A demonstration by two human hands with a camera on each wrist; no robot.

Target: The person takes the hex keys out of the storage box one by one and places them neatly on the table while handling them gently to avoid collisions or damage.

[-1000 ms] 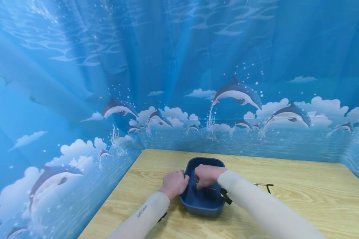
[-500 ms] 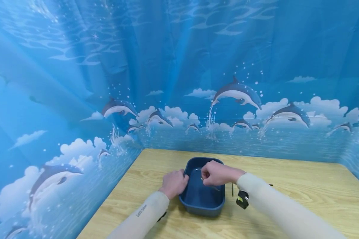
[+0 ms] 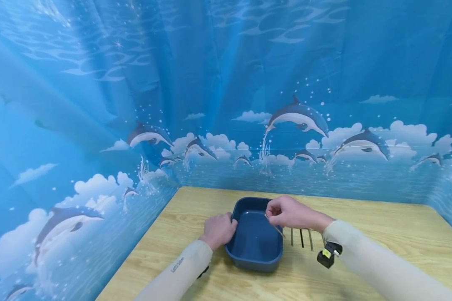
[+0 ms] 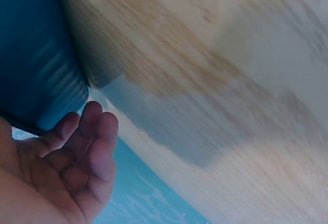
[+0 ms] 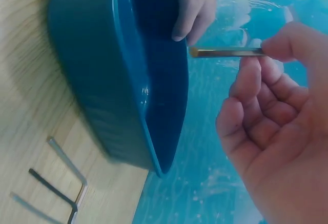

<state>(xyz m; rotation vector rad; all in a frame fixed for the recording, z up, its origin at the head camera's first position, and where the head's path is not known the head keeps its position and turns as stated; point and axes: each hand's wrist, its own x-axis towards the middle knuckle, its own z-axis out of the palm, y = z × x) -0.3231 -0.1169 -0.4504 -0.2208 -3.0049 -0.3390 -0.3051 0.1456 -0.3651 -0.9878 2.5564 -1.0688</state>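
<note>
A dark blue rectangular tub (image 3: 254,265) stands on the wooden table. My left hand (image 3: 218,230) grips its left rim; the left wrist view shows the fingers (image 4: 97,142) bent beside the outer wall. Over the tub's right rim, my right hand (image 3: 295,212) pinches a slim metal hex key (image 5: 225,53) between thumb and fingertips. Its long end slants down across the rim in the head view, and the short end is hidden in the hand. Several more hex keys (image 3: 301,238) lie in a row on the table right of the tub, partly under the right wrist.
The light wood table (image 3: 380,234) reaches back to a blue curtain (image 3: 226,104) printed with dolphins, which also runs along the left side. A black wrist camera (image 3: 327,256) hangs below the right sleeve, close over the table.
My right hand has risen from inside the tub and moved right to its right rim, the hex key in its fingers. More hex keys on the table have come into view. The left hand stays put.
</note>
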